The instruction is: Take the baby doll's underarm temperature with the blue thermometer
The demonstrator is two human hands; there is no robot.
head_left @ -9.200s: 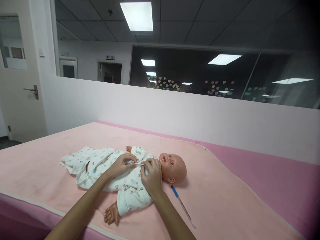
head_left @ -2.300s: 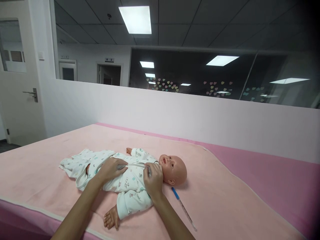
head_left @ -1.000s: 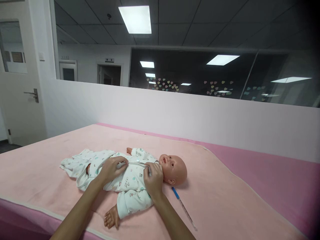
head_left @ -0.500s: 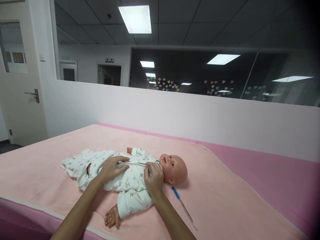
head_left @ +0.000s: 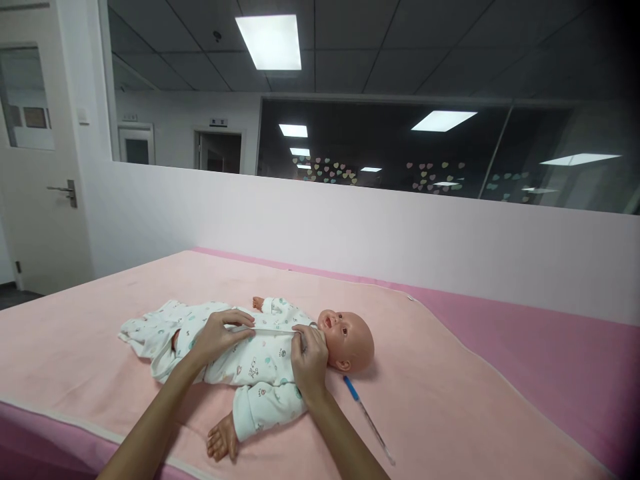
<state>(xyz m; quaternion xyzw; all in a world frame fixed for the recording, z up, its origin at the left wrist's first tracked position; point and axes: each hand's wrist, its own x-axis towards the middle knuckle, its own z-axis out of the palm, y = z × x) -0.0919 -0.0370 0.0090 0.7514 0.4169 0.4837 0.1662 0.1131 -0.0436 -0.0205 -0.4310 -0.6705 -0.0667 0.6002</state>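
Observation:
A baby doll (head_left: 350, 340) lies on its back on the pink sheet, its head toward the right. It wears a white printed romper (head_left: 270, 360) with a front edge running along the chest. My left hand (head_left: 220, 337) pinches that edge near the belly, thumb and fingers close together. Up by the doll's neck, my right hand (head_left: 309, 353) is closed on the same edge, fingers curled. Between the two hands the edge is drawn into a straight strip. Beside the doll's head lies a thermometer-like thin stick with a blue end (head_left: 367, 417).
The peach-pink sheet (head_left: 450, 400) covers a padded table with a darker pink border (head_left: 550, 340). Behind it rises a white low wall (head_left: 375, 227) with glass above. A door (head_left: 45, 167) stands at the far left.
My left hand has closed on the romper's edge, and the edge between my hands now looks straighter and tauter. The right hand has barely moved.

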